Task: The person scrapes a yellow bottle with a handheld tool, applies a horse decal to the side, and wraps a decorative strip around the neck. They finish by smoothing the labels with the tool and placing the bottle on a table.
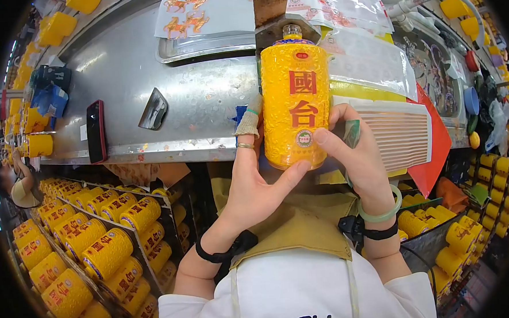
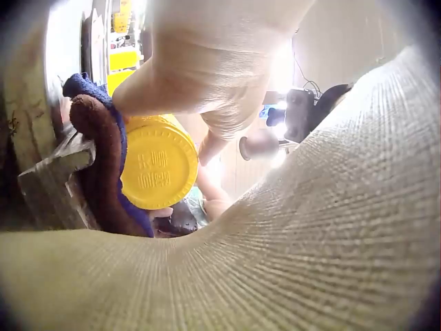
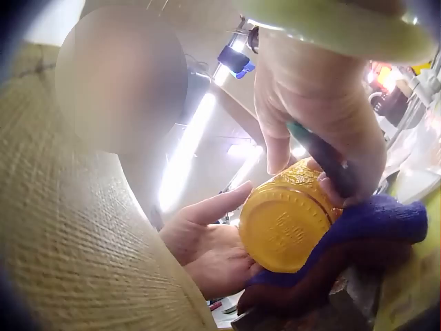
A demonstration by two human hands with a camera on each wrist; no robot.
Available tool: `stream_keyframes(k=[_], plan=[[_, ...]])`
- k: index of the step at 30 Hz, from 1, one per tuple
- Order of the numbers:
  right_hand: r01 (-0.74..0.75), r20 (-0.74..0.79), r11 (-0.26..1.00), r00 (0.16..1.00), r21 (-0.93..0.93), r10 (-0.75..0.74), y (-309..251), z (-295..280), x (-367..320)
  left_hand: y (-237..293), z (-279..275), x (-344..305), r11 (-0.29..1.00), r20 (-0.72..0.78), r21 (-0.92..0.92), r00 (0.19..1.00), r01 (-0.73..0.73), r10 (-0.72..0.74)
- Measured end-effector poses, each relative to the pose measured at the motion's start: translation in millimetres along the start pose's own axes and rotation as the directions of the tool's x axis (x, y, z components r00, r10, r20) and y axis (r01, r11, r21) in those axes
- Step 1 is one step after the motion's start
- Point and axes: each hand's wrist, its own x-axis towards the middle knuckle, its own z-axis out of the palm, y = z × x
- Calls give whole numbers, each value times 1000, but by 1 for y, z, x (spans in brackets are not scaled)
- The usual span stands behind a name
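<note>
A yellow embossed bottle (image 1: 295, 99) with large red characters lies over a blue cloth (image 3: 389, 221) at the bench edge. Its uncapped neck points away from me, and a small round sticker (image 1: 304, 138) sits low on its front. My left hand (image 1: 256, 187), with a cloth finger cover and a ring, holds the lower left side, thumb near the base. From the right, my right hand (image 1: 355, 154) grips the bottle, thumb beside the sticker and fingers round the side. A dark green flat piece (image 1: 352, 133) is tucked in that hand. The embossed yellow base (image 2: 160, 165) faces the left wrist camera.
On the metal bench (image 1: 205, 92) are a phone (image 1: 96, 131), a dark shard-like piece (image 1: 153, 109) and a metal tray (image 1: 208, 46). Striped sticker sheets (image 1: 394, 131) lie at right over a red sheet (image 1: 435, 144). Crates of yellow bottles (image 1: 107, 253) stand below on both sides.
</note>
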Motion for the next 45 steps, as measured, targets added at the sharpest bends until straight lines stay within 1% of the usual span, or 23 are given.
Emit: stream_keyframes(k=[3,6,17,21,24,26,27,29,30,31,32,33,34,35,36,37,39,40,41,43,44,45], plan=[[2,-8,1000,1000,-24,-2,-1,1,-1,0,0,0,1000,-4,-1,1000,1,-1],[-18,-11,1000,1000,7,18,-1,1,-1,0,0,0,1000,-4,3,1000,-2,2],[-1,-15,1000,1000,-25,0,0,2,-1,0,1,-1,1000,-1,-19,1000,7,-7],[14,-16,1000,1000,-3,-14,2,2,0,-1,1,-1,1000,-7,-18,1000,4,-4],[-16,-14,999,1000,-36,16,-7,0,-3,-2,1,-1,1000,-7,-2,1000,-3,3],[-55,-13,996,998,70,56,-14,-8,-2,-2,2,-1,1000,-7,10,1000,-9,9],[-56,-13,996,998,70,57,-15,-16,-2,-1,3,-1,1000,-14,23,1000,-10,10],[143,17,990,990,-2,-143,-19,-31,-2,-1,6,0,999,-20,35,1000,-11,12],[214,-14,973,976,-91,-216,-24,-28,-2,-2,9,0,1000,-63,5,998,-17,17],[279,-38,943,956,-182,-290,-32,-23,-2,-2,11,0,999,-105,-25,994,-24,22],[336,-46,913,934,-232,-355,-40,-21,-2,-1,11,-1,999,-104,-27,994,-25,22],[336,-46,913,933,-232,-356,-46,-21,-1,0,11,-1,999,-68,-37,998,-17,14],[443,63,815,889,-374,-454,-51,-21,-2,1,11,-2,999,-31,-46,999,-8,6],[541,184,683,831,-491,-526,-58,-21,-2,1,11,-3,999,-29,-46,1000,-8,7],[618,279,521,761,-589,-586,-68,-13,1,-1,12,-3,1000,-38,-21,999,-1,0],[617,276,521,760,-590,-588,-70,-8,2,-1,12,-3,1000,-47,4,999,7,-7],[738,534,315,658,-597,-531,-72,2,3,3,13,-1,1000,-42,0,999,4,-4],[719,529,317,679,-618,-508,-67,7,2,5,13,0,1000,-42,-4,999,2,-3],[717,525,318,681,-620,-511,-65,6,4,4,13,0,1000,-36,-3,999,3,-3],[677,425,169,615,-716,-664,-64,2,11,2,13,-1,1000,-49,-13,999,-1,0],[655,419,79,565,-751,-711,-65,-6,13,3,14,0,1000,-43,-12,999,-2,2],[652,415,79,566,-754,-713,-64,-8,9,6,15,1,998,-47,-58,999,15,-17]])
